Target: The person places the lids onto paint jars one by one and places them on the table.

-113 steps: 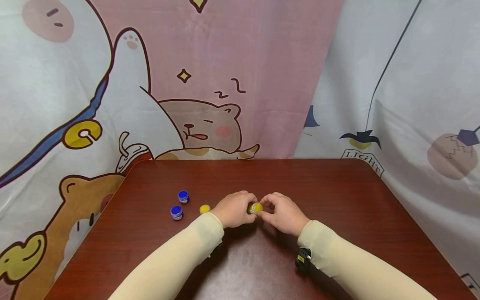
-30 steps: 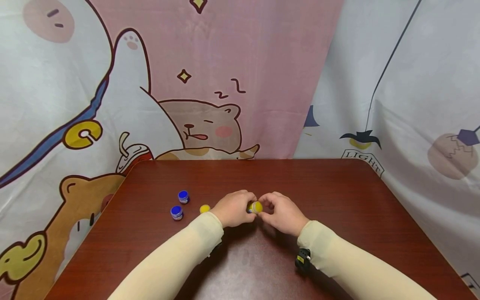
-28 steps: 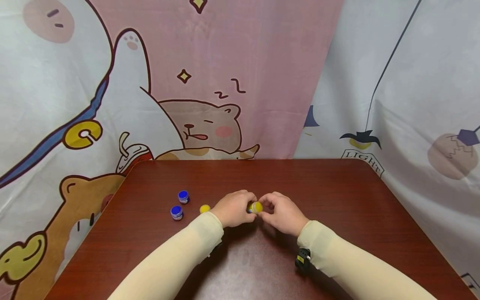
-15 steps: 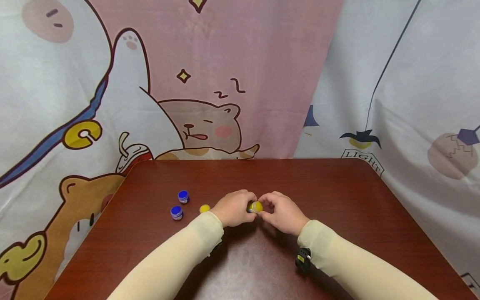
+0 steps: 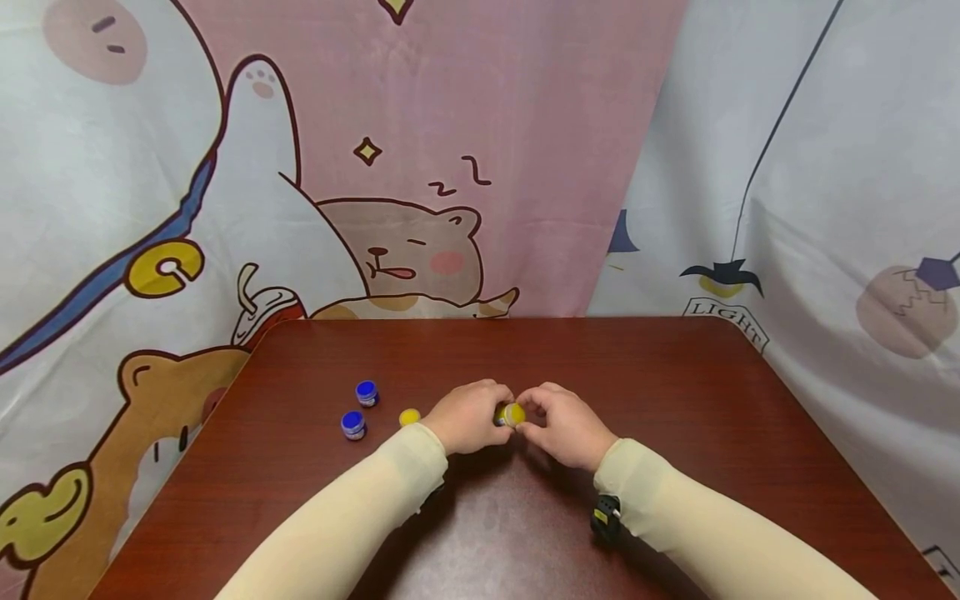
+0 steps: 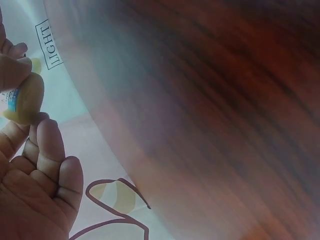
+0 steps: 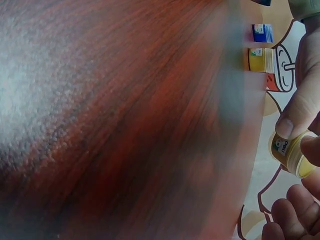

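Observation:
A small paint jar [image 5: 513,415] with yellow paint and a pale ribbed rim is tipped on its side between the hands, its lid end toward the right. My left hand [image 5: 467,418] grips its body, which the fingers partly hide in the head view. My right hand [image 5: 564,423] pinches the lid end with thumb and fingertips. A printed label shows on the jar [image 7: 286,151] in the right wrist view; in the left wrist view the yellow jar [image 6: 31,99] is at the left edge. A second yellow paint jar [image 5: 409,417] stands beside my left wrist, partly hidden.
Two blue-topped paint jars [image 5: 367,393] stand at the left of the reddish-brown wooden table [image 5: 660,375]. Behind the table's far edge hangs a patterned cloth [image 5: 540,167] with cartoon animals. A black device [image 5: 606,518] is strapped at my right wrist.
The hands and the jar hold nearly the same place. Since the oldest frame, my right fingertips have shifted slightly leftward over the lid end. The other jars have not moved.

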Demonstrator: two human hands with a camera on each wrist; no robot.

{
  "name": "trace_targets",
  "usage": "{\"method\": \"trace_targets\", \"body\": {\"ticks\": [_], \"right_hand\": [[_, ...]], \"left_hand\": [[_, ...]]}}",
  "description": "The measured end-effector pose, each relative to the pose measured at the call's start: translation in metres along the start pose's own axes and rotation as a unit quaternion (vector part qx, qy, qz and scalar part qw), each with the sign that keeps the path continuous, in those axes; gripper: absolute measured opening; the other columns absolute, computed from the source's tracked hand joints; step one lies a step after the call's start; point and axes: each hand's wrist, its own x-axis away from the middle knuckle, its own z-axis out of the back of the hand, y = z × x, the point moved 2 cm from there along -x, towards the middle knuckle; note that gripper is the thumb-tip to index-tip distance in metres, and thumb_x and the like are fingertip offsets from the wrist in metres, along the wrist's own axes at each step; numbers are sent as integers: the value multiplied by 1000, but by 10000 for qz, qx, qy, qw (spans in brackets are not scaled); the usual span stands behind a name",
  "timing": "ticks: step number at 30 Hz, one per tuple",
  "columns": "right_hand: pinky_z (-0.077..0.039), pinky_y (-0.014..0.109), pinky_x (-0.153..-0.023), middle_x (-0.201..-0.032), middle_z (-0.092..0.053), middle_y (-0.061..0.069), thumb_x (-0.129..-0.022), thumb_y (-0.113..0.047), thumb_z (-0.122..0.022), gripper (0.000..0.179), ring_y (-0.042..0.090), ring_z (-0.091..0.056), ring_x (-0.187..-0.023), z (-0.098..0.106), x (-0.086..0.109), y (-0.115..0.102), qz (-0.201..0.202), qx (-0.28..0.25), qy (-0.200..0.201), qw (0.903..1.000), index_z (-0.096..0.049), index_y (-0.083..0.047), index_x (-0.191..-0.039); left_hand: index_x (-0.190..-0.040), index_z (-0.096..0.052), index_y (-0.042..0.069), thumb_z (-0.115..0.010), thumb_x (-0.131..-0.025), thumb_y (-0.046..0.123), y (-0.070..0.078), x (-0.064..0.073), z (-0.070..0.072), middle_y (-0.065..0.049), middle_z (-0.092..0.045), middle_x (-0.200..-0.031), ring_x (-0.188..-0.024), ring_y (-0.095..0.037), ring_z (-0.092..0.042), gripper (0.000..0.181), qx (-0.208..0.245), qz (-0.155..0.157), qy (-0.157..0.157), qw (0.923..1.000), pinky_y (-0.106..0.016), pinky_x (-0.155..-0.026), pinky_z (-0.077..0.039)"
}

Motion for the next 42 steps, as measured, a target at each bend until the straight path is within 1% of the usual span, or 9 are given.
{"method": "trace_targets", "body": {"ticks": [8,17,24,31,37,42], "right_hand": [[-57,41,-89,-107,-68,4,-92,-17,-79,20,19,-66,-98,0,0,-4,116,267,29,9996,-72,-10,-109],[-56,38,-87,-104,-67,4,-92,-19,-78,19,15,-63,-93,-1,-1,-5,125,391,58,9991,-72,-10,-108],[-55,36,-85,-102,-65,1,-92,-19,-78,18,13,-61,-90,-3,-2,-4,42,352,75,9993,-71,-10,-106],[-54,36,-84,-101,-65,2,-91,-18,-78,18,13,-60,-90,-2,-2,-4,49,362,89,9993,-71,-10,-105],[-55,37,-85,-101,-65,2,-92,-18,-77,19,15,-62,-91,-2,-3,-4,41,259,101,9996,-71,-8,-107],[-57,37,-86,-105,-66,4,-94,-16,-77,22,18,-65,-94,-1,-4,-4,57,58,104,9999,-71,-6,-112]], "left_hand": [[-112,-72,20,-81,-89,36,0,-1,0,8,-61,-97,-79,-10,-58,29,-71,-69,114,9999,-26,-72,-50],[-106,-72,20,-81,-89,35,4,0,3,8,-62,-95,-80,-10,-57,25,-283,-160,212,9992,-27,-74,-50],[-105,-72,18,-81,-89,37,6,1,3,8,-62,-95,-79,-10,-55,26,-399,-187,260,9987,-29,-77,-49],[-101,-70,19,-81,-89,38,8,1,3,8,-59,-91,-78,-10,-55,25,-556,-173,323,9978,-30,-76,-49],[-102,-69,19,-80,-90,39,7,0,3,7,-58,-89,-77,-11,-54,26,-617,-141,316,9975,-29,-74,-47],[-105,-69,19,-79,-91,39,6,-2,5,7,-59,-89,-75,-11,-55,26,-609,-128,283,9977,-29,-71,-47]]}}
